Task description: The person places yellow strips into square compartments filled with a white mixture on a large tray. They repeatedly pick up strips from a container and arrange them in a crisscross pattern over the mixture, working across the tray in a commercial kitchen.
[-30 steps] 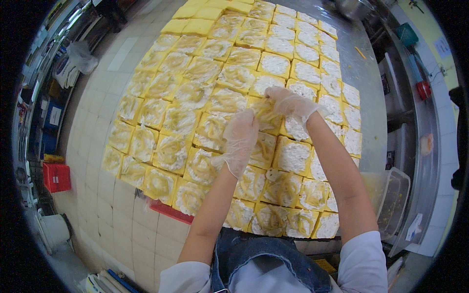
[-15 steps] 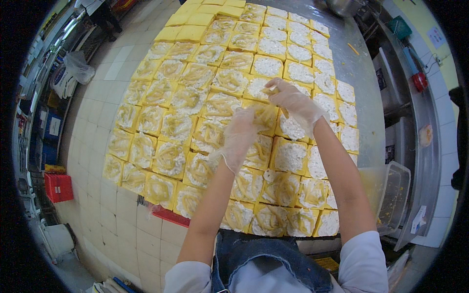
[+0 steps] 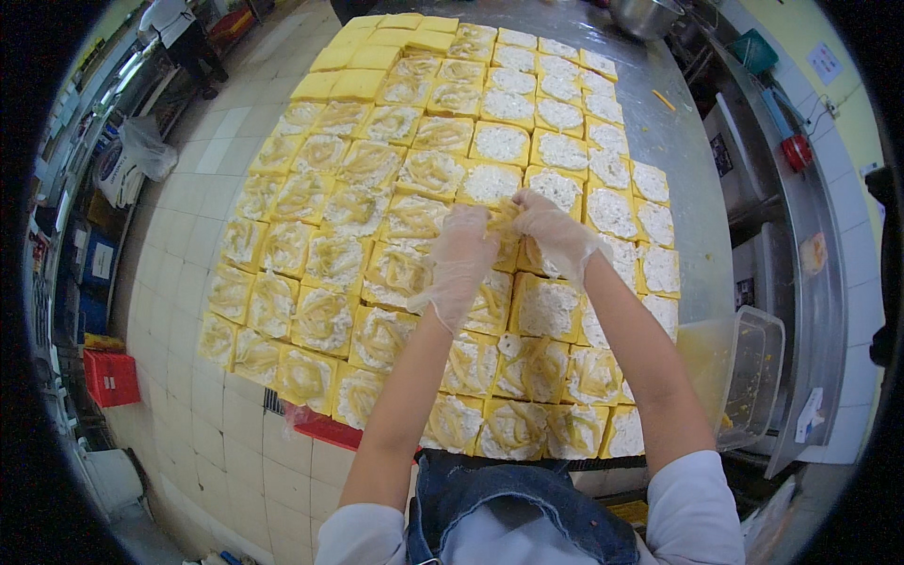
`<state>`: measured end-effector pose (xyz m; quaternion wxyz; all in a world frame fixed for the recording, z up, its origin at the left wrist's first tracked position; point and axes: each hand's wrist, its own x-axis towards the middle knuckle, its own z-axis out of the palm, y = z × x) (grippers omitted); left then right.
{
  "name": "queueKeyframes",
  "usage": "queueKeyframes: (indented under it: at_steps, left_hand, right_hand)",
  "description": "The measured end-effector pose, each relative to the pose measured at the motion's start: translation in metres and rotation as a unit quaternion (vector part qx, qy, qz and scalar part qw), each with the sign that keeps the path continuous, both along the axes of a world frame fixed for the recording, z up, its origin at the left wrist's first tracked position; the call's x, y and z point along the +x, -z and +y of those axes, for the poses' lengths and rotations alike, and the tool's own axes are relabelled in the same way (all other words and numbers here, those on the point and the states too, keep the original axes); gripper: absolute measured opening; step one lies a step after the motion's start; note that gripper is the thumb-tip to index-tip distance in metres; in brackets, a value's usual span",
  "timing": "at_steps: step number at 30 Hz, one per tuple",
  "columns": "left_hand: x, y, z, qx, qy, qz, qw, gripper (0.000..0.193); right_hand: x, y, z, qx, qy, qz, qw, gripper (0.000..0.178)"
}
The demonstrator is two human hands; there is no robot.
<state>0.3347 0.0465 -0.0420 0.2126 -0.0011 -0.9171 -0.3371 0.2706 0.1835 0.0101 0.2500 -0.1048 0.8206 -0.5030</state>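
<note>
Rows of square yellow cake or bread slices (image 3: 549,309) cover the table, topped with a lumpy white spread. Many slices, mostly left and near, also carry curled pale yellow strips (image 3: 400,268). Both my hands wear clear plastic gloves and meet over a slice near the middle. My left hand (image 3: 460,264) has its fingers drawn together on a few pale yellow strips (image 3: 505,222). From the other side, my right hand (image 3: 554,234) pinches the same small bunch. The slice right beneath is partly hidden by my hands.
Plain yellow slices (image 3: 358,56) are stacked at the far left of the table. A clear plastic tub (image 3: 756,377) stands at the right edge, and a metal bowl (image 3: 646,15) at the back. A red crate (image 3: 111,377) sits on the floor; another person (image 3: 179,42) stands far left.
My right hand has come down and left, close to my left hand, bringing its strips in between them. My left hand has barely moved. The view has shifted slightly.
</note>
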Motion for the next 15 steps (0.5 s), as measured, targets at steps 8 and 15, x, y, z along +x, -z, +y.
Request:
queueKeyframes:
  at_steps: [8,15]
  left_hand:
    - [-0.004,0.0,0.001,-0.035,-0.003,-0.097,0.995,0.021]
    - [-0.004,-0.005,0.015,0.013,0.032,-0.092,0.995,0.018]
  right_hand:
    - [-0.001,-0.004,-0.003,-0.071,0.026,-0.032,0.997,0.034]
    - [0.001,-0.006,0.0,-0.13,0.021,-0.115,0.985,0.03]
